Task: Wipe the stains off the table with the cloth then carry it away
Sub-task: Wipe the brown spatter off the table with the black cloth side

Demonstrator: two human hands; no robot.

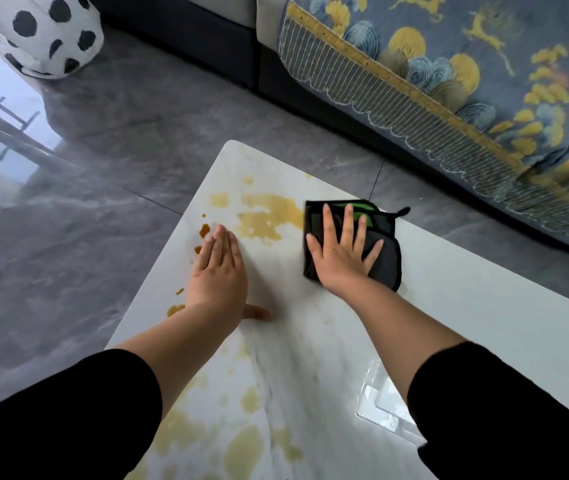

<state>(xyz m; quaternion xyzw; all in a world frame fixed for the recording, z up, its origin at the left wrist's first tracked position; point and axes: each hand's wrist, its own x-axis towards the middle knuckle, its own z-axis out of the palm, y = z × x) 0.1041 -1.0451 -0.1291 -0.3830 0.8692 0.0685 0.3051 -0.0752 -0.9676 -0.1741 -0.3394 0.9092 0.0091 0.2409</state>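
Observation:
A folded black cloth (385, 252) with a green patch lies flat on the white marble table (466, 306), near its far right edge. My right hand (341, 252) presses down on the cloth with fingers spread. My left hand (219, 271) rests flat on the bare tabletop to the left, fingers together, holding nothing. A yellow-brown stain (269, 216) spreads just left of the cloth, between the two hands. Darker drops (204, 231) sit by my left fingertips near the table's left edge. More yellow blotches (245, 448) cover the near part of the table.
A sofa with a blue and yellow patterned throw (449, 64) runs along the far right. A white pouf with black spots (44, 32) stands on the glossy grey floor (85, 168) at top left. The table's far corner (232, 143) is rounded.

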